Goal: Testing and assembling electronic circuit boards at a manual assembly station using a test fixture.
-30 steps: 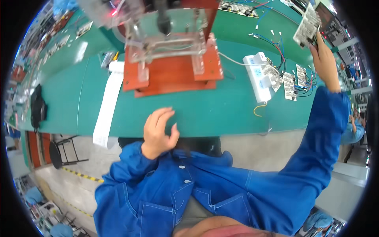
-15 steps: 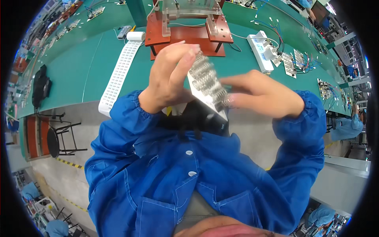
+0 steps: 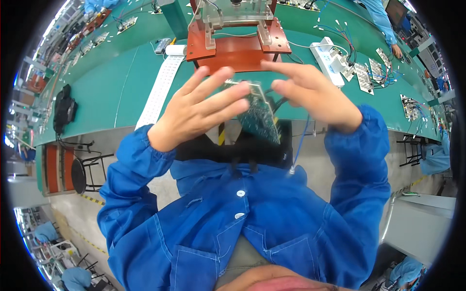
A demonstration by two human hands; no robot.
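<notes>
A green circuit board (image 3: 259, 116) is up in front of my body, tilted and blurred, its component-crowded face showing. My left hand (image 3: 199, 109) has its fingers stretched out, and two fingertips overlap the board's upper left part; the thumb is hidden. Close to the board's right edge is my right hand (image 3: 310, 92), with index finger and thumb apart. Dark leads show between that hand and the board. A thin blue wire (image 3: 301, 145) with a pale end dangles below my right hand.
A red-brown fixture (image 3: 238, 48) with clear parts stands on the green bench (image 3: 121, 82). Left of it runs a strip of white labels (image 3: 160, 89); a black object (image 3: 64, 109) lies further left. On the right are a white power strip (image 3: 326, 60) and wired boards (image 3: 364, 77). Another person's arm (image 3: 381, 22) reaches in.
The board's silvery, ridged side faced up before; now its green side shows. My left fingers have spread, and my right hand has moved up from the board's lower end.
</notes>
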